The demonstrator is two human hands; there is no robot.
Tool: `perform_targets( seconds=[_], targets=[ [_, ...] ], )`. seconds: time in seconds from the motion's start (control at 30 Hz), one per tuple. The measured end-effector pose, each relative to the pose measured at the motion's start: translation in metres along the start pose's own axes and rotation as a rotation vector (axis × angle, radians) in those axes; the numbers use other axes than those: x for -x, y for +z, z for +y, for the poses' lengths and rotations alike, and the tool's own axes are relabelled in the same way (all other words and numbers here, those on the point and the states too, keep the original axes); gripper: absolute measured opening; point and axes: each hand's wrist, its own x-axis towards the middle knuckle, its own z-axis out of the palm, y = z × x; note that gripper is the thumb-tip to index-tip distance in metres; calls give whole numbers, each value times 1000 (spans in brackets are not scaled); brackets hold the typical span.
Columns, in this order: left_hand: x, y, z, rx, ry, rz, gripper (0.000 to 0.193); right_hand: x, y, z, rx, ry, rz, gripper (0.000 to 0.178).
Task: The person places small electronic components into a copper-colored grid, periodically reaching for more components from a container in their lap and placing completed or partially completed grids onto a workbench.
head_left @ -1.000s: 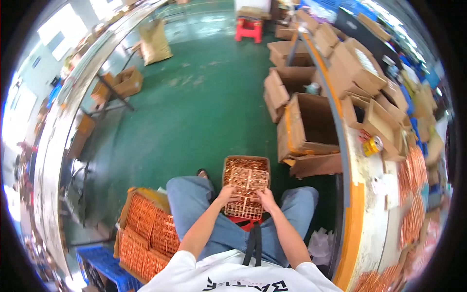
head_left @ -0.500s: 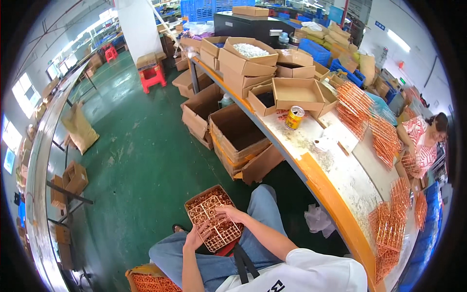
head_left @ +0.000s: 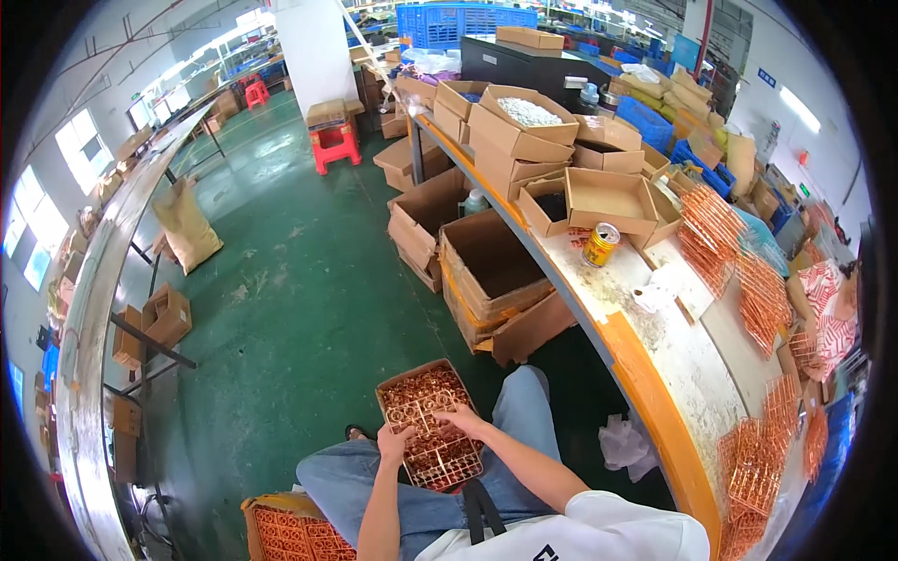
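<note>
A copper-coloured lattice frame (head_left: 456, 470) of moulded parts lies tilted over my lap, above an open cardboard box (head_left: 382, 391). Inside the box are many small loose copper-coloured pieces (head_left: 440, 379). My left hand (head_left: 395, 443) grips the frame's left side, fingers curled and thumb pointing inward. Across from it, my right hand (head_left: 461, 424) is closed on the frame's upper right part. Both hands' fingertips are partly hidden. Around the middle of the frame, loose pieces show through between the bars.
Another carton (head_left: 281, 535) of orange-copper frames stands by my left leg. Along my right runs a workbench (head_left: 645, 351) with stacked frames (head_left: 756, 467), a yellow can (head_left: 601, 245) and shallow boxes. Large open cartons (head_left: 491, 257) sit on the floor. A person (head_left: 828, 299) works across the bench.
My left hand has shifted from the frame's lower left up along its side, its fingers now curled. The upper frame shows fewer bars in its middle. The whole view has swung slightly.
</note>
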Motion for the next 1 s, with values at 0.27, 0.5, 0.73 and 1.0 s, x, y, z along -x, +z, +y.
perform_targets(
  seconds=[0.27,0.5,0.73,1.0],
  targets=[
    [13,8,28,75,-144,-35,51,-8,-1,16,-113,-131,-63,27],
    [4,2,7,197,-227,-151,23,-12,-7,29,-83,-65,-50,17],
    [-4,12,-8,97,-235,-3,14,-24,-7,43,-69,6,174,21],
    [0,2,-2,61,-342,-92,36,-23,-8,35,4,51,112,20]
  ],
)
